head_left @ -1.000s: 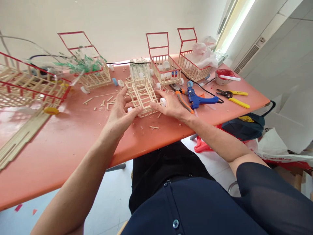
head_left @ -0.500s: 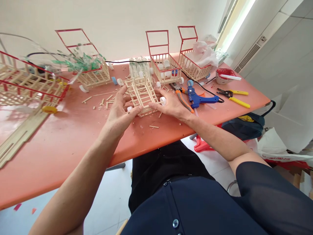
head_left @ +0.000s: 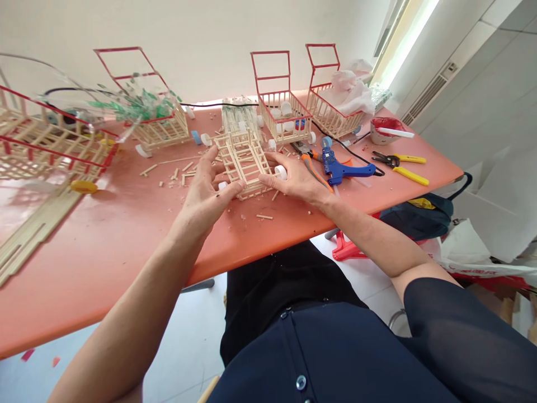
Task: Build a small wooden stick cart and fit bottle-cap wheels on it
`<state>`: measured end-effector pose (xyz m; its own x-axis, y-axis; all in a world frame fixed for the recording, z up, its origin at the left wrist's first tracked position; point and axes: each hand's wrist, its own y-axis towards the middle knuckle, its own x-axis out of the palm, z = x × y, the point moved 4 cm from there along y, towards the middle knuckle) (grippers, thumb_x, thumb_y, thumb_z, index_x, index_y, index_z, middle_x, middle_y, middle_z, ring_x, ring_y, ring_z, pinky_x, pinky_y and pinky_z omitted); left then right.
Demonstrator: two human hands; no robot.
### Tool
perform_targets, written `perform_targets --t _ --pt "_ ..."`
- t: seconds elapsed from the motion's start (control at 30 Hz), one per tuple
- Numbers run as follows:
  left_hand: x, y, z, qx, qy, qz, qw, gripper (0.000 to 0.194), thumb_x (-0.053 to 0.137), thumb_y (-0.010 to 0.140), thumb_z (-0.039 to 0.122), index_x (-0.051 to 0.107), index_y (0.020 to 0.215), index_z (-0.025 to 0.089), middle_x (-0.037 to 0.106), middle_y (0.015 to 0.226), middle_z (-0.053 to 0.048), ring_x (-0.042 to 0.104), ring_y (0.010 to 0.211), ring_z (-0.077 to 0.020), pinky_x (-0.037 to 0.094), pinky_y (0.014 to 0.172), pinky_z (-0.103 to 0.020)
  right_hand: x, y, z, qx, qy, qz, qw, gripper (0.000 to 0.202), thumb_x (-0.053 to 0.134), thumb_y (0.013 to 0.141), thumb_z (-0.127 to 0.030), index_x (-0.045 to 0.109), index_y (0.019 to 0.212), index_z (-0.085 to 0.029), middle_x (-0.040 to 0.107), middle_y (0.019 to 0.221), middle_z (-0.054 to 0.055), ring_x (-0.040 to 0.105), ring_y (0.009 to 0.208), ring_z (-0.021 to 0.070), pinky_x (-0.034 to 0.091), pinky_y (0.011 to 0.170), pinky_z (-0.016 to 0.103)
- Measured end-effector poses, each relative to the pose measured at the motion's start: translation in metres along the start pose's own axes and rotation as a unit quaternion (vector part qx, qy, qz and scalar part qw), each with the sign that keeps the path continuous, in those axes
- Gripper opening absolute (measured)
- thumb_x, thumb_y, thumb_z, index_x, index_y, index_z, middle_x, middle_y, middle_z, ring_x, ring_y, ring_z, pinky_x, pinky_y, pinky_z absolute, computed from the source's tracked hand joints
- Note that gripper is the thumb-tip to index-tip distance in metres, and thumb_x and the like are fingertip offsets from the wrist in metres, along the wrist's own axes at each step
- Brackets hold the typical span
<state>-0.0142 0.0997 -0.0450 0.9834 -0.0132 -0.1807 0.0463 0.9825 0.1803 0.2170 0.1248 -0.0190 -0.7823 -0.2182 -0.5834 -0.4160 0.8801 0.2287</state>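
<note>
A small frame of pale wooden sticks lies on the orange table, with white bottle caps at its near corners. Around its left side my left hand is curved, the thumb on the near left corner by one cap. My right hand holds the right side, its thumb at the near edge beside the other white cap. The far fingers of both hands are partly hidden behind the frame. Short stick pieces lie around it.
Behind stand stick carts with red handles, one holding green-tipped bits. To the right are orange-handled pliers, a blue glue gun, a yellow-handled tool and a red-stained cup. Long wooden strips lie left.
My right thumb has shifted slightly to the right along the frame's near edge. The frame and my left hand have hardly moved.
</note>
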Motion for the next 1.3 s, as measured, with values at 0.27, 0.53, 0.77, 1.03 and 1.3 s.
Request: perform_targets --t 0.27,0.53,0.77,1.03,1.3 --pt "-0.002 0.002 -0.009 0.026 -0.007 0.001 1.0 0.117 0.098 0.08 0.066 0.039 0.175 0.031 0.07 0.153 -0.02 0.077 0.129 -0.0376 0.069 0.103 -0.055 0.0 0.002 0.005 0.0 0.003 -0.011 1.0 0.103 0.078 0.092 -0.08 0.062 0.166 -0.009 0.064 0.171 0.021 0.06 0.161 0.0382 0.045 0.138 0.051" --pt "0.0 0.0 -0.002 0.002 -0.003 0.012 1.0 0.13 0.102 0.07 0.066 0.037 0.176 0.027 0.071 0.154 -0.022 0.076 0.132 -0.0401 0.068 0.105 -0.058 -0.001 0.002 0.003 0.0 0.0 -0.011 1.0 0.096 0.081 0.093 -0.076 0.066 0.163 -0.013 0.067 0.169 0.019 0.061 0.161 0.0395 0.044 0.138 0.055" --pt "0.001 0.0 0.001 0.002 -0.002 0.018 1.0 0.135 0.102 0.07 0.069 0.035 0.177 0.021 0.07 0.153 -0.024 0.075 0.133 -0.0424 0.067 0.105 -0.061 -0.001 0.002 0.003 0.002 -0.007 -0.011 1.0 0.102 0.078 0.093 -0.08 0.063 0.165 -0.008 0.065 0.17 0.023 0.061 0.16 0.0381 0.045 0.137 0.049" --pt "-0.001 -0.002 -0.005 0.016 0.025 0.016 0.999 0.12 0.094 0.082 0.066 0.035 0.179 0.026 0.066 0.158 -0.022 0.075 0.133 -0.0409 0.064 0.112 -0.063 0.0 0.005 0.006 -0.006 0.011 -0.013 1.0 0.1 0.08 0.093 -0.077 0.064 0.163 -0.007 0.066 0.168 0.023 0.062 0.159 0.0388 0.047 0.136 0.051" --pt "-0.003 0.006 -0.009 0.023 0.068 0.034 0.997 0.122 0.098 0.076 0.069 0.04 0.176 0.029 0.069 0.148 -0.021 0.077 0.127 -0.0415 0.069 0.101 -0.057 0.0 0.002 0.0 0.017 -0.004 0.008 1.0 0.102 0.081 0.091 -0.082 0.066 0.16 -0.01 0.068 0.166 0.022 0.066 0.156 0.0384 0.05 0.133 0.05"
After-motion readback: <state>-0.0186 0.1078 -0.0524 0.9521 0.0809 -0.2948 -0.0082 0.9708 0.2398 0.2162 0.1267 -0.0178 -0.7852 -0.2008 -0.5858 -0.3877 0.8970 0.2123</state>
